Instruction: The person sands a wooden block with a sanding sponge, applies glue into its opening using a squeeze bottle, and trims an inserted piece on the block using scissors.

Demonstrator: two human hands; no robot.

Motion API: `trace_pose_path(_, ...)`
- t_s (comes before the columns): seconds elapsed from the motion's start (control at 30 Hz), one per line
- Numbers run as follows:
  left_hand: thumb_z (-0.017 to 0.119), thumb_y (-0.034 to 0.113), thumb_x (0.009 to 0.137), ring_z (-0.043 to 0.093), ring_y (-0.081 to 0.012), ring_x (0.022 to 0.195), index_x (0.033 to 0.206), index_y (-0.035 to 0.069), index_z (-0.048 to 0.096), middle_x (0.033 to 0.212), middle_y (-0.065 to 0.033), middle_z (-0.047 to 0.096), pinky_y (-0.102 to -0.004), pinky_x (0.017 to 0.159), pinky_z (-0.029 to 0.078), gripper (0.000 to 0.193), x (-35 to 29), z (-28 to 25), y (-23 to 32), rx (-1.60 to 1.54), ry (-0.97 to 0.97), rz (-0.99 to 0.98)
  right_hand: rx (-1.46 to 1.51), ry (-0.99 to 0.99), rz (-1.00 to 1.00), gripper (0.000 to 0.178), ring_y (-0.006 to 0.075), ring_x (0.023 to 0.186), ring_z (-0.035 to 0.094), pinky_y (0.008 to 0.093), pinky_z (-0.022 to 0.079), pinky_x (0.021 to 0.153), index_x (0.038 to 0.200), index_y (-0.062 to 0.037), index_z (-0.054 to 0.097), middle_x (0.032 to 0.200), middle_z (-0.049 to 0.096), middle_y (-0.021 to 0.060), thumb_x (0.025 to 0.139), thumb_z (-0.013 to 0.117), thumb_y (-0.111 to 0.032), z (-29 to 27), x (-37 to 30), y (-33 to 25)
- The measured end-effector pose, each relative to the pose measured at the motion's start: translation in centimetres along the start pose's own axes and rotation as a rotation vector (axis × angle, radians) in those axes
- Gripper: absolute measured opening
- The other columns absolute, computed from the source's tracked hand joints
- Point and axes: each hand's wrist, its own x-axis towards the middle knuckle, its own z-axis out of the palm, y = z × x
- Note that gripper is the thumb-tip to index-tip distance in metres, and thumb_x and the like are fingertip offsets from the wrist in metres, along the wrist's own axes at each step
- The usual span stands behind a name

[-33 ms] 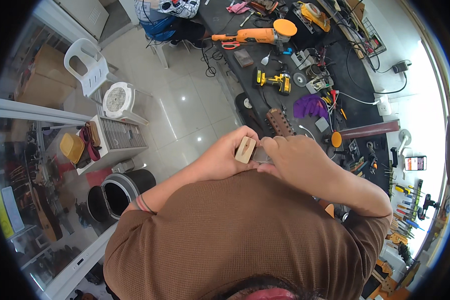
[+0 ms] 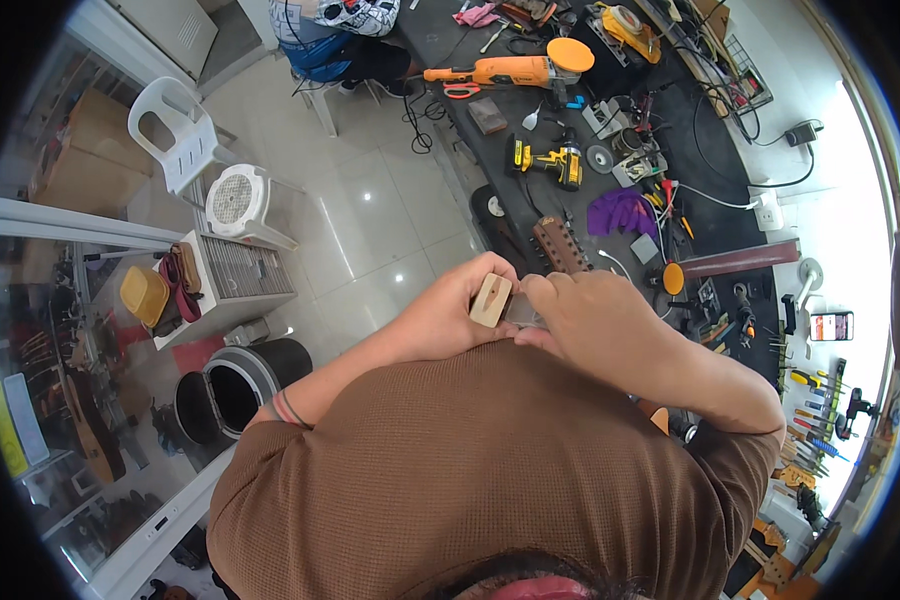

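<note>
My left hand (image 2: 478,300) is wrapped round a small pale wooden block (image 2: 491,300) with rounded corners and a dark mark in its top face. Right up against it, my right hand (image 2: 592,312) has its fingers bent and closed. A clear, glassy-looking piece (image 2: 530,316) shows between the two hands; its kind and full shape are hidden by my fingers. Both hands are close in front of my chest. Just beyond them lies a brown guitar headstock (image 2: 560,246) with pegs along its sides.
On the dark workbench (image 2: 705,235) are a yellow cordless drill (image 2: 548,162), an orange polisher (image 2: 505,71), a purple cloth (image 2: 618,212) and cables. Hand tools hang at the right. A person (image 2: 335,40) sits at the far left end. White stools (image 2: 240,200) and a bin (image 2: 260,375) stand left.
</note>
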Motion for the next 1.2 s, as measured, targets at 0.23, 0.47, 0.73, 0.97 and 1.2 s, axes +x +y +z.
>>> trace_pose_path(0.23, 0.092, 0.004, 0.093, 0.065, -0.014, 0.105, 0.129, 0.009, 0.064, 0.113, -0.0004, 0.068, -0.0351, 0.093, 0.056, 0.045, -0.2, -0.4, 0.1, -0.018, -0.001, 0.019, 0.04, -0.096, 0.064, 0.052, 0.0329, 0.088, 0.077, 0.044, 0.059, 0.075, 0.123, -0.001, 0.063, 0.095, 0.072, 0.0122, 0.107, 0.072, -0.05, -0.5, 0.2, -0.6)
trace_pose_path(0.47, 0.092, 0.0, 0.091, 0.067, -0.0137, 0.107, 0.128, 0.01, 0.068, 0.115, 0.0, 0.068, -0.0338, 0.096, 0.056, 0.045, -0.3, -0.4, 0.3, -0.063, 0.051, -0.002, 0.101, -0.024, 0.053, 0.047, 0.0316, 0.085, 0.073, 0.0455, 0.056, 0.077, 0.117, -0.0025, 0.06, 0.092, 0.068, 0.0114, 0.109, 0.069, -0.048, -0.3, 0.1, -0.3)
trace_pose_path(0.73, 0.092, 0.0, 0.093, 0.065, -0.0107, 0.106, 0.128, 0.01, 0.068, 0.113, 0.0022, 0.067, -0.0321, 0.095, 0.055, 0.044, -0.1, -0.9, -0.4, -0.105, 0.042, 0.015, 0.038, 0.053, 0.013, 0.05, 0.0242, 0.077, 0.072, 0.038, 0.056, 0.07, 0.114, -0.0012, 0.061, 0.089, 0.067, 0.0086, 0.112, 0.066, -0.051, -1.1, -0.2, 0.2)
trace_pose_path(0.97, 0.094, 0.002, 0.092, 0.066, -0.012, 0.106, 0.129, 0.01, 0.069, 0.114, 0.0013, 0.068, -0.0333, 0.095, 0.056, 0.046, 0.5, -0.9, 0.0, -0.03, 0.045, 0.052, 0.13, 0.038, 0.039, 0.045, 0.0322, 0.082, 0.072, 0.0437, 0.056, 0.073, 0.111, -0.0034, 0.057, 0.091, 0.067, 0.0122, 0.105, 0.077, -0.044, -1.9, 0.2, 0.5)
trace_pose_path(1.2, 0.098, 0.006, 0.089, 0.064, -0.0133, 0.102, 0.126, 0.009, 0.067, 0.109, 0.0006, 0.068, -0.0331, 0.092, 0.054, 0.047, 1.2, -1.3, -0.5, 0.051, 0.011, 0.133, 0.133, 0.035, 0.025, 0.044, 0.0321, 0.082, 0.073, 0.0434, 0.056, 0.073, 0.111, -0.0035, 0.058, 0.091, 0.068, 0.0126, 0.104, 0.077, -0.043, -1.7, 0.3, 0.9)
